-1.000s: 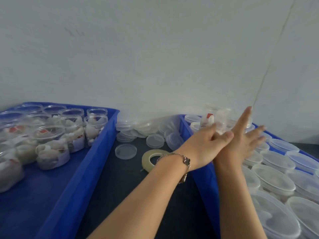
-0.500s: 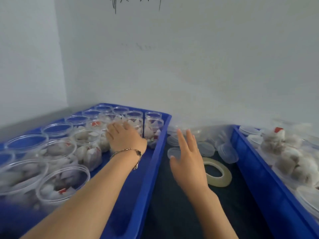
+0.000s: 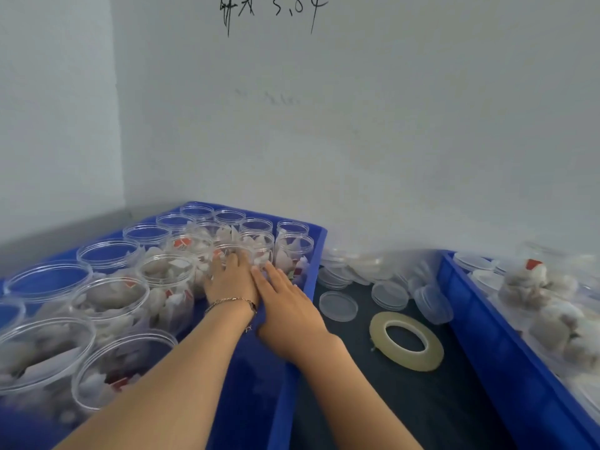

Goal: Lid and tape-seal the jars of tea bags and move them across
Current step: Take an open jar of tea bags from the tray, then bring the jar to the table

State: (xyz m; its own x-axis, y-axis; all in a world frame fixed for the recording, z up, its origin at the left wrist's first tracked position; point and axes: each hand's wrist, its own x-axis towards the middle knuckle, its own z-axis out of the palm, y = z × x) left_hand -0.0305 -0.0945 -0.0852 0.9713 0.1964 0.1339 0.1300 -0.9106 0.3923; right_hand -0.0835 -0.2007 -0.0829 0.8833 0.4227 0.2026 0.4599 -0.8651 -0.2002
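Both hands reaching into the left blue bin of open tea-bag jars.

Left hand [image 3: 231,280], bracelet [image 3: 231,301] at the wrist, laid against a clear jar [image 3: 232,254] in the middle of the left bin [image 3: 292,336], fingers curled to its side; whether actually gripping, cannot tell. Right hand [image 3: 287,306] flat and open, fingers extended, just beside the left hand over the bin's right part, holding nothing. Unlidded jars of tea bags [image 3: 110,300] crowded through the bin. Loose clear lids [image 3: 338,306] and a tape roll [image 3: 406,341] lying on the dark table [image 3: 389,410] between the bins. Lidded jars [image 3: 526,287], blurred, in the right bin [image 3: 506,358].
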